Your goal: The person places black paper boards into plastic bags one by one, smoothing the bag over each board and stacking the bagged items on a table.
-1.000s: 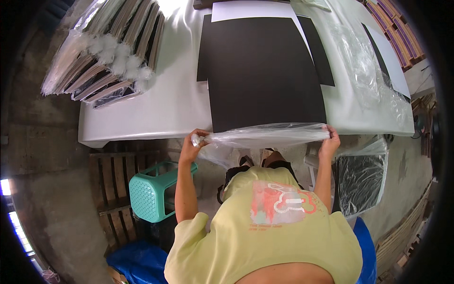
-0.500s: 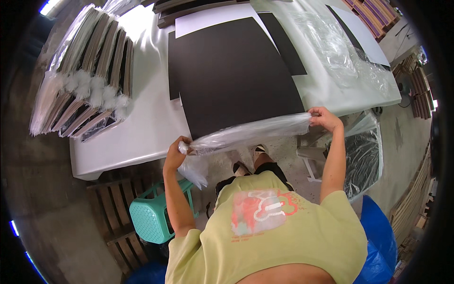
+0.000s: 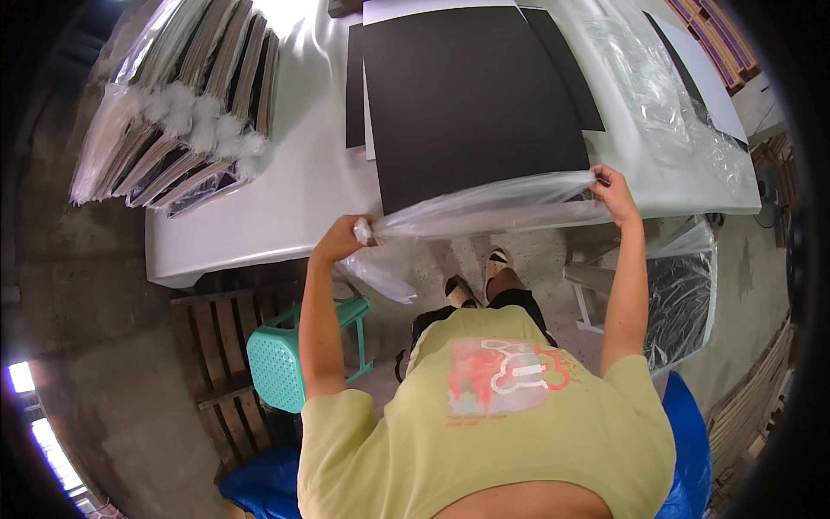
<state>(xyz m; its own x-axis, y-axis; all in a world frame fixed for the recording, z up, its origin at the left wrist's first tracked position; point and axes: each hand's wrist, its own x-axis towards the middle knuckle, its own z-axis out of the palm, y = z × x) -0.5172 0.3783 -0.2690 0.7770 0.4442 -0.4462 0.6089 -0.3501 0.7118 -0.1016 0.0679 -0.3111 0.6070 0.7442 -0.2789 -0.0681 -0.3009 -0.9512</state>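
Note:
A clear plastic bag or film (image 3: pixel 493 206) is stretched between my two hands along the near edge of a large black sheet (image 3: pixel 475 99). My left hand (image 3: pixel 342 240) is closed on its bunched left end, and a loose tail of the plastic hangs below that hand. At the other end, my right hand (image 3: pixel 614 195) pinches the plastic beside the sheet's near right corner. The black sheet lies over a white sheet (image 3: pixel 432 7) and other dark sheets. Whether the sheet's near edge is inside the plastic, I cannot tell.
On the left of the white table (image 3: pixel 233 246) stand several plastic-wrapped stacks of boards (image 3: pixel 181 112). Clear film (image 3: pixel 640 86) lies on its right side. Below are a green stool (image 3: pixel 278 368), a wooden pallet (image 3: pixel 225 372) and a wrapped dark panel (image 3: pixel 683 303).
The view has shifted, so the table sits further right and higher. Between my hands the plastic has spread from a narrow strip into a wider, more see-through band. Both hands keep their hold.

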